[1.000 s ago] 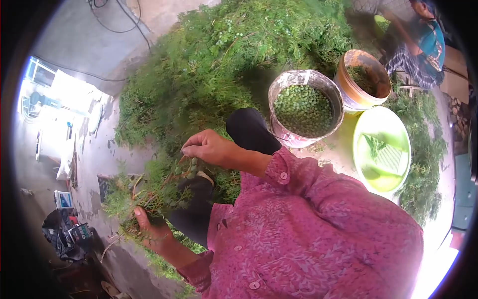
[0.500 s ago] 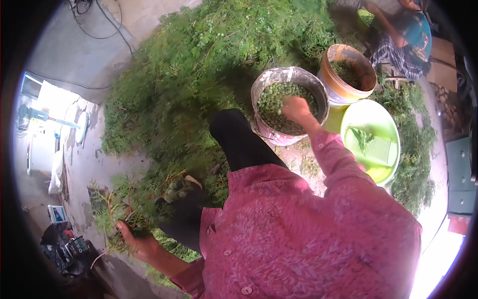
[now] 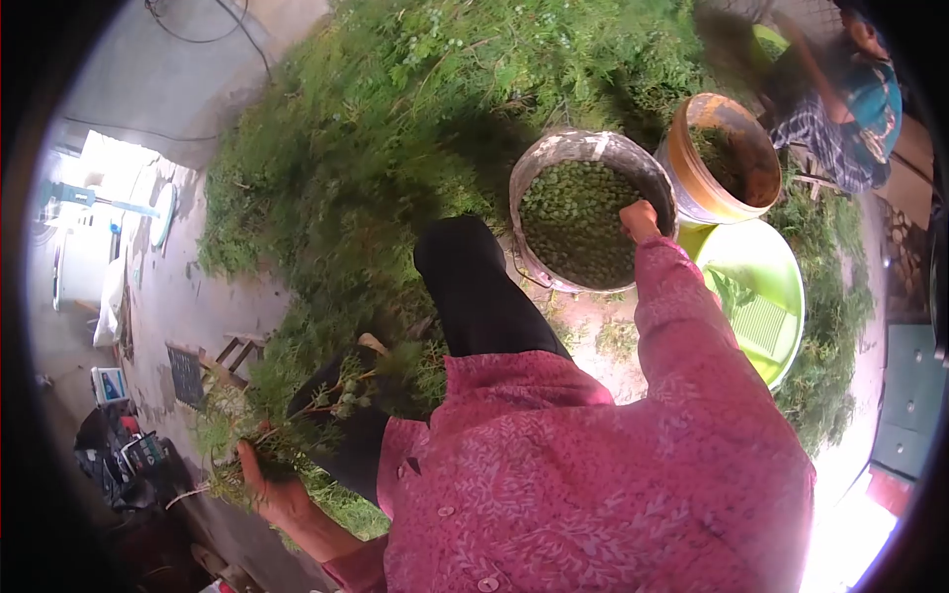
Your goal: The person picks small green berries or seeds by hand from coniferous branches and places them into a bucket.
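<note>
My left hand (image 3: pixel 277 491) is closed around the stem end of a leafy conifer branch (image 3: pixel 331 400) bearing small green cones, at lower left beside my knee. My right hand (image 3: pixel 641 219) is curled into a fist inside the right edge of a paint-smeared bucket (image 3: pixel 532 259). Many small green cones (image 3: pixel 573 212) lie in that bucket. What the right fingers hold, if anything, is hidden.
A big heap of conifer branches (image 3: pixel 395 119) spreads ahead and left. Right of my bucket stand an orange-brown bucket (image 3: pixel 682 163) and a lime-green basin (image 3: pixel 781 287). Another person (image 3: pixel 850 109) sits at upper right. A fan (image 3: pixel 163 212) stands at left.
My right hand has moved from the middle of the bucket to its right side. The bucket's opening now faces me more, and the view has shifted slightly. The left hand still holds the branch.
</note>
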A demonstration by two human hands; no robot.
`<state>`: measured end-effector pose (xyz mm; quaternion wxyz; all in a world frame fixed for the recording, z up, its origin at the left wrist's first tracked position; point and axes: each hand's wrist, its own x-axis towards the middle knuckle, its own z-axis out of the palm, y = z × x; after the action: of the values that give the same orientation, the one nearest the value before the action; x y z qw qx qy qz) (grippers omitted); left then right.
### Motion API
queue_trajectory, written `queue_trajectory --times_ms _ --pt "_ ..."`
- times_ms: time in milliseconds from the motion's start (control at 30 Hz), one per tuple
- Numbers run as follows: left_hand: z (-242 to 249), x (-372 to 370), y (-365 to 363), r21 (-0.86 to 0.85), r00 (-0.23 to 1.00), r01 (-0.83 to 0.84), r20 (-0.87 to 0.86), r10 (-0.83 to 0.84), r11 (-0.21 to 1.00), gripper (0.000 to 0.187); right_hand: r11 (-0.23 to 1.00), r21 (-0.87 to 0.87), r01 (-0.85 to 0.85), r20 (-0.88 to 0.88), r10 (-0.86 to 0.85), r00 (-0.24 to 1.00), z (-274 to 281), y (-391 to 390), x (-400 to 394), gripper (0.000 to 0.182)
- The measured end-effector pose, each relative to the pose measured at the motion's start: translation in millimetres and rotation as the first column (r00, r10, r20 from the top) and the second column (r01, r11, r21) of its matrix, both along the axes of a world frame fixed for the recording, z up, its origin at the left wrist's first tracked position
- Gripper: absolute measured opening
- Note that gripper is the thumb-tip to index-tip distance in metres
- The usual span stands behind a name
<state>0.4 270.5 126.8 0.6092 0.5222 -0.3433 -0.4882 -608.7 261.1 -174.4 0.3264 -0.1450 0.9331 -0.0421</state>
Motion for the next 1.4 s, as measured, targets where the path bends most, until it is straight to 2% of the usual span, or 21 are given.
queue_trajectory --times_ms 67,133,167,233,367,467,533,567,633,667,700,733,867,933,1033,1100,1233,1300,1333,1367,1400 --pt "-1.1 -3.9 -5.6 0.014 1.000 0.019 -0.011 -0.019 1.000 0.027 0.995 0.048 -0.086 -0.020 0.087 0.996 -26.6 -2.3 -9.8 0.020" --pt "-6.8 -3.5 -13.5 0.050 0.993 0.094 0.073 -0.098 0.994 0.032 0.902 0.253 -0.349 -0.146 0.392 0.908 -21.7 -3.0 -6.2 0.019" --pt "-7.9 -5.2 -15.2 0.058 0.992 0.099 0.074 -0.103 0.993 0.032 0.902 0.259 -0.346 -0.140 0.389 0.910 -32.8 -2.2 -11.4 0.019" --pt "-5.5 -20.2 -20.4 0.062 0.999 0.049 0.012 -0.050 0.997 0.026 0.978 0.180 -0.108 -0.202 0.144 0.969 -42.8 -4.6 -19.3 0.018" --pt "-9.6 -17.9 -25.4 0.105 0.995 0.090 0.030 -0.094 0.990 0.026 0.898 0.295 -0.327 -0.177 0.388 0.904 -23.3 0.1 -12.6 0.026" --pt "-12.1 -16.4 -25.8 0.125 0.992 0.122 0.008 -0.124 0.985 0.026 0.948 0.164 -0.273 -0.063 0.286 0.956 -46.6 2.8 -20.8 0.028" --pt "-10.8 -25.8 -25.1 0.096 0.999 0.045 0.010 -0.047 0.994 0.027 0.964 0.196 -0.181 -0.322 0.238 0.916 -54.7 7.0 -14.5 0.032" --pt "-10.8 -25.4 -24.8 0.093 0.999 0.049 0.005 -0.050 0.994 0.027 0.965 0.194 -0.177 -0.328 0.234 0.915 -55.7 7.0 -18.6 0.032" --pt "-11.5 -21.8 -23.6 0.037 0.987 0.158 0.020 -0.159 0.987 0.027 0.977 0.121 -0.178 0.027 0.176 0.984 -27.8 7.1 -14.3 0.026" --pt "-12.9 -19.0 -23.2 0.038 0.986 0.166 0.016 -0.167 0.985 0.027 0.978 0.123 -0.170 0.023 0.168 0.986 -18.8 12.3 -8.7 0.026" --pt "-14.4 -15.3 -23.0 0.033 0.983 0.183 0.014 -0.183 0.983 0.027 0.986 -0.142 0.088 0.120 -0.071 0.990 -11.0 18.7 -0.4 0.021" --pt "-15.5 -14.1 -23.0 0.026 0.980 0.197 0.013 -0.197 0.980 0.026 0.861 -0.365 0.353 0.271 -0.265 0.926 -4.2 23.7 4.5 0.016" --pt "-11.6 -21.8 -19.3 0.037 0.985 0.172 0.028 -0.173 0.984 0.026 0.743 -0.465 0.481 0.322 -0.365 0.874 5.6 31.2 3.9 0.010" --pt "-16.0 -21.9 -18.1 0.086 0.998 0.047 0.031 -0.050 0.995 0.026 0.974 -0.196 0.113 0.051 -0.105 0.993 -10.3 23.7 -4.0 0.015" --pt "-8.6 -45.0 -17.9 0.091 0.998 0.020 0.057 -0.025 0.996 0.026 0.995 -0.095 -0.034 -0.013 0.033 0.999 -26.0 20.6 0.9 0.021" --pt "-6.7 -41.6 -23.4 0.131 0.992 0.116 0.023 -0.120 0.985 0.027 0.998 -0.052 -0.020 0.037 0.022 0.999 -25.8 19.8 2.8 0.024" --pt "-7.6 -46.7 -31.7 0.207 0.986 0.160 0.009 -0.166 0.965 0.026 0.993 -0.112 -0.021 0.085 0.030 0.996 -2.3 20.9 4.0 0.021" --pt "-11.1 -48.7 -31.7 0.188 0.989 0.144 0.015 -0.150 0.971 0.026 0.937 -0.252 -0.242 -0.136 0.214 0.967 17.0 26.5 6.8 0.018" --pt "-13.6 -50.4 -31.2 0.172 0.981 0.085 0.157 -0.113 0.981 0.028 0.937 -0.250 -0.246 -0.140 0.216 0.966 34.2 31.4 11.5 0.018" --pt "-16.2 -51.5 -30.1 0.147 0.953 0.024 0.295 -0.067 0.989 0.030 0.903 -0.430 -0.006 0.103 0.055 0.993 53.9 36.3 16.0 0.016" --pt "-19.6 -52.0 -28.7 0.146 0.956 0.014 0.289 -0.056 0.989 0.030 0.807 -0.532 0.256 0.362 -0.057 0.931 75.2 38.5 19.1 0.014"
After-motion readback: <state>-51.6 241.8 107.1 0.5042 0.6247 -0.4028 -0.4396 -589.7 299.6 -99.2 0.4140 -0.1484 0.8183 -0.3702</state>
